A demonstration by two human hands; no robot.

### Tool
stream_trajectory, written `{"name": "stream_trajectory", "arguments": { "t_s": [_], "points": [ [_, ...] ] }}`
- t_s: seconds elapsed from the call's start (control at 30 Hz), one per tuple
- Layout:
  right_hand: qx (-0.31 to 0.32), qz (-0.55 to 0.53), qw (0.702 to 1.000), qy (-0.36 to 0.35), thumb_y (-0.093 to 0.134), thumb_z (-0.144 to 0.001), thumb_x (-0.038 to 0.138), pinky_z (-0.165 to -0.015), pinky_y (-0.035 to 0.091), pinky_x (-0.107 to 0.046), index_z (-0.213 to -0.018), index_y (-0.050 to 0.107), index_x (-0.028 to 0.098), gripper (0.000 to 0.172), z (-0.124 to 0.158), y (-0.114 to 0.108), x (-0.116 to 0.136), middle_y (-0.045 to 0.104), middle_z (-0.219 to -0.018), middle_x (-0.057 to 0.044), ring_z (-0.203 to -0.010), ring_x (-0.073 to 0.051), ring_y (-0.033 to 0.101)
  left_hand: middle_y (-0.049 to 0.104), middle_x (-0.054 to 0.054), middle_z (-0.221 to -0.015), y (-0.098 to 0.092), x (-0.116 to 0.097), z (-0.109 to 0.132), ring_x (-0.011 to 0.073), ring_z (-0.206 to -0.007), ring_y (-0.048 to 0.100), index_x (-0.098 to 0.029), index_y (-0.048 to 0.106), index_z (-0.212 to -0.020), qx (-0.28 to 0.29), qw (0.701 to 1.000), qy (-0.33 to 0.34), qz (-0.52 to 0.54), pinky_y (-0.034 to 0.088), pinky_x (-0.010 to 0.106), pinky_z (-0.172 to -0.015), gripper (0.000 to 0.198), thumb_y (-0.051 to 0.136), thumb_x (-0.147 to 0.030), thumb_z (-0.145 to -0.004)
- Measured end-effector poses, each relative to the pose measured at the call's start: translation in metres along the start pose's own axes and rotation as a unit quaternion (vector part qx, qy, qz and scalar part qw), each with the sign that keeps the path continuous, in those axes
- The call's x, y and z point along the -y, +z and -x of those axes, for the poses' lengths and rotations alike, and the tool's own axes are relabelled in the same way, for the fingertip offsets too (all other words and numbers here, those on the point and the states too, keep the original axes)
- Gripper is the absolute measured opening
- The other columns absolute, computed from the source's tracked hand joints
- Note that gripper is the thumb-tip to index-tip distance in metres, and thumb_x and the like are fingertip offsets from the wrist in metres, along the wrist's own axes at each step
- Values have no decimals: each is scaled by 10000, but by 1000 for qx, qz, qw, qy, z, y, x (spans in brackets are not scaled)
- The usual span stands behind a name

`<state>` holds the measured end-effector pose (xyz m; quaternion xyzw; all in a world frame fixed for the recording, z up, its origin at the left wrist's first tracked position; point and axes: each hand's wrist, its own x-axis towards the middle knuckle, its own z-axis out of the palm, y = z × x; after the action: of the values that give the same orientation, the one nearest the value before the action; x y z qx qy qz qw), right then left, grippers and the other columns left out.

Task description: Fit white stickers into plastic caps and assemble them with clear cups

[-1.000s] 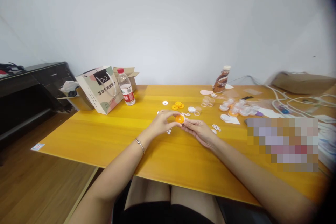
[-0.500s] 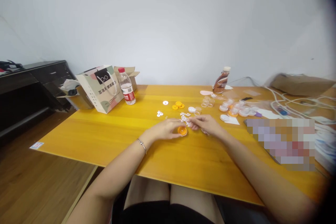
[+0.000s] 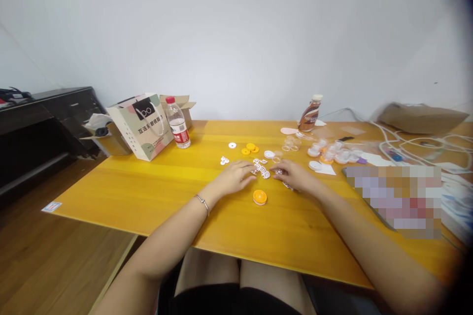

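Note:
An orange round piece (image 3: 259, 197) lies on the yellow wooden table (image 3: 148, 187), in front of my hands and touched by neither. My left hand (image 3: 238, 176) is open, its fingertips at the left edge of a pile of small white openwork pieces (image 3: 263, 171). On the right side of that pile is my right hand (image 3: 290, 175), fingers apart and curved over a small white piece on the table. Further back lie orange discs (image 3: 251, 148), a white ring (image 3: 232, 145), a white disc (image 3: 269, 154) and several small white parts (image 3: 224, 160).
At the back left stand a paper bag (image 3: 142, 128) and a water bottle (image 3: 179, 125). A brown bottle (image 3: 311, 114) is at the back. Clear-and-orange cases (image 3: 334, 152), white cables (image 3: 388, 138) and a blurred-out flat object (image 3: 399, 202) lie on the right.
The orange piece has left my left hand and now rests on the table nearer to me. My left hand has opened, and my right hand's fingers have spread and moved slightly right.

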<state>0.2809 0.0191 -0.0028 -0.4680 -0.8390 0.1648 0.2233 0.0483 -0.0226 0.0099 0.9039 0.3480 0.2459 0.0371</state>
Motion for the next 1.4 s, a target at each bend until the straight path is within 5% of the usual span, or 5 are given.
{"name": "stream_trajectory", "arguments": {
  "t_s": [0.43, 0.63, 0.97, 1.23, 1.4],
  "points": [
    [-44, -148, 986, 66, 532, -724, 309, -480, 339, -221, -842, 555, 201, 162, 5, 5, 25, 524, -529, 53, -478, -111, 457, 605, 70, -839, 14, 15, -4, 162, -809, 563, -147, 581, -845, 34, 998, -23, -38, 430, 271, -756, 161, 429, -201, -846],
    [-37, -249, 965, 68, 632, -637, 386, -571, 404, -253, -755, 534, 183, 255, 3, 10, 30, 583, -637, 15, -598, -134, 537, 560, 23, -753, 10, 12, -2, 131, -711, 517, -161, 512, -761, -11, 998, -66, 1, 402, 230, -672, 38, 481, -181, -769],
    [-30, -345, 936, 64, 598, -666, 418, -696, 455, -302, -717, 555, 189, 240, 5, 13, 43, 625, -749, -17, -708, -156, 582, 575, 35, -812, 6, 9, -1, 134, -751, 529, -160, 514, -880, -42, 996, -61, 45, 425, 247, -717, 111, 433, -162, -804],
    [-23, -340, 939, 47, 542, -724, 433, -546, 408, -259, -1043, 539, 202, 394, 6, 14, 42, 541, -651, 23, -551, -110, 488, 587, 67, -885, 9, 11, -3, 156, -823, 536, -155, 551, -1007, -91, 993, -58, 50, 434, 281, -772, 220, 405, -144, -842],
    [-5, -424, 902, 82, 633, -672, 411, -528, 396, -238, -907, 513, 197, 340, 6, 21, 40, 550, -589, 46, -519, -95, 493, 607, 45, -824, 9, 5, -4, 125, -739, 553, -145, 541, -1030, -120, 977, -74, 160, 451, 246, -715, 216, 475, -198, -831]
  ]
}}
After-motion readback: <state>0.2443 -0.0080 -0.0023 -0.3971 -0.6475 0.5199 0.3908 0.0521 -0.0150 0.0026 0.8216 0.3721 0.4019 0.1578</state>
